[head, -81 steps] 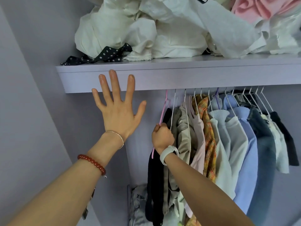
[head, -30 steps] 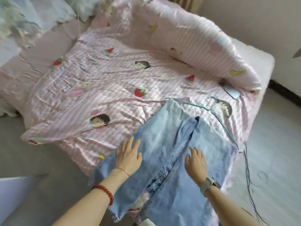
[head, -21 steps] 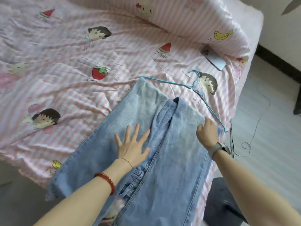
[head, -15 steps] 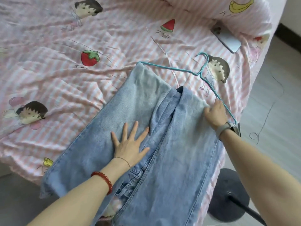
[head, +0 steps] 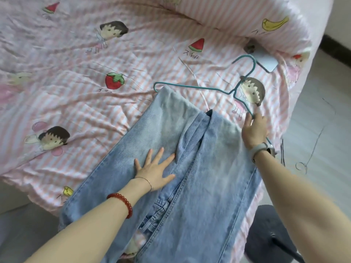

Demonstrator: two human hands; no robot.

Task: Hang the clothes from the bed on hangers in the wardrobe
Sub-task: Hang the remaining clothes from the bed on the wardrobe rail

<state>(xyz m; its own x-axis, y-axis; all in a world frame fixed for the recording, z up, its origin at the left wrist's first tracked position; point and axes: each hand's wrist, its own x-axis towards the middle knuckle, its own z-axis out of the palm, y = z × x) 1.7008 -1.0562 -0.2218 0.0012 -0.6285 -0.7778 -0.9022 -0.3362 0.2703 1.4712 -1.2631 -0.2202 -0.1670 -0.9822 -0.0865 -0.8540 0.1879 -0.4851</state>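
Okay, jeans point(head: 190, 168) lie mid-frame on the bed point(head: 76, 103). Your left hand point(head: 154, 170) presses flat, fingers spread; keep it there. Your right hand point(head: 253, 130) grips the hanger point(head: 197, 87) arm; slide it under slowly.

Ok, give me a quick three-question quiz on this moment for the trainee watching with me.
1. True or false: the jeans already hang in the wardrobe.
2. Which hand touches the hanger? A) left B) right C) neither
3. Fill in: the left hand lies flat on the ____.

Key: 1. False: they lie on the bed, with the hanger's lower part hidden under the leg ends. 2. B: the right hand holds the hanger's wire arm. 3. Jeans.
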